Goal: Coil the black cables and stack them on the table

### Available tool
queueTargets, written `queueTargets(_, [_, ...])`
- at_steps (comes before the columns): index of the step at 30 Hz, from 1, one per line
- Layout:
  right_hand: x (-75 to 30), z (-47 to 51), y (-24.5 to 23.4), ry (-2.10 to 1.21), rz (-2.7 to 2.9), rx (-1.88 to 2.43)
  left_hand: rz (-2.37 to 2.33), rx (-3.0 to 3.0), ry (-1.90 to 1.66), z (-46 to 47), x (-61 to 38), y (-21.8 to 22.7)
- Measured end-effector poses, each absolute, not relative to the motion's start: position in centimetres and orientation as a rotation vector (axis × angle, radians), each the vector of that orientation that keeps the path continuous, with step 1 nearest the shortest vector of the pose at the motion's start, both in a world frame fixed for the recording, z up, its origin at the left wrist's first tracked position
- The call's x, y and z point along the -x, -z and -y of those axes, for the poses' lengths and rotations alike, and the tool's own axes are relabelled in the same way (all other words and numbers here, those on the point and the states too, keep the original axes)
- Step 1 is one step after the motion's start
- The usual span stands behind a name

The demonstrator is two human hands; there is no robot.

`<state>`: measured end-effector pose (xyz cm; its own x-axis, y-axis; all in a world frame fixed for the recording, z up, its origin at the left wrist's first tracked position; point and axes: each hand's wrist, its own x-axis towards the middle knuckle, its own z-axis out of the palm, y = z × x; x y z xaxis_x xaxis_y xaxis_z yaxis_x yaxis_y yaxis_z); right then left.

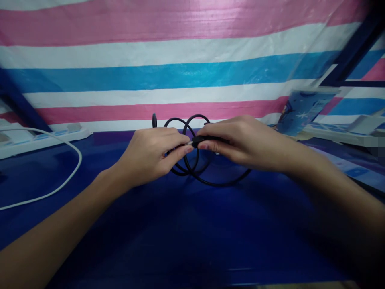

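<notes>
A black cable (216,184) lies in loose loops behind and below both hands, above the blue tabletop. My left hand (153,152) is closed in a pinch, thumb against fingers, on a small silvery end of the cable, mostly covered by the fingertips. Opposite it, my right hand (240,140) pinches a black cable connector (197,140) between thumb and fingers. The two sets of fingertips almost meet, with the silvery piece against the black connector. Whether the two parts are joined is hard to make out.
Blue tabletop (192,237) spreads under my arms. At the left are a white power strip (69,134) and a curving white cable (76,168). A blue printed packet (303,112) leans at the back right beside another white strip (331,132). Striped sheeting (168,78) hangs behind.
</notes>
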<state>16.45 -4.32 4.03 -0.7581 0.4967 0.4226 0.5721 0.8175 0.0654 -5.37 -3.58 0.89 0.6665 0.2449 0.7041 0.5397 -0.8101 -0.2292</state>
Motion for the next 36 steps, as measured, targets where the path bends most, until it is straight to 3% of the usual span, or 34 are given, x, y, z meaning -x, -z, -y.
queueTargets(36, [-16.0, 4.4, -2.4, 0.223, 2.659, 0.765, 0.567, 2.544, 0.894, 2.5, 6.6, -0.3])
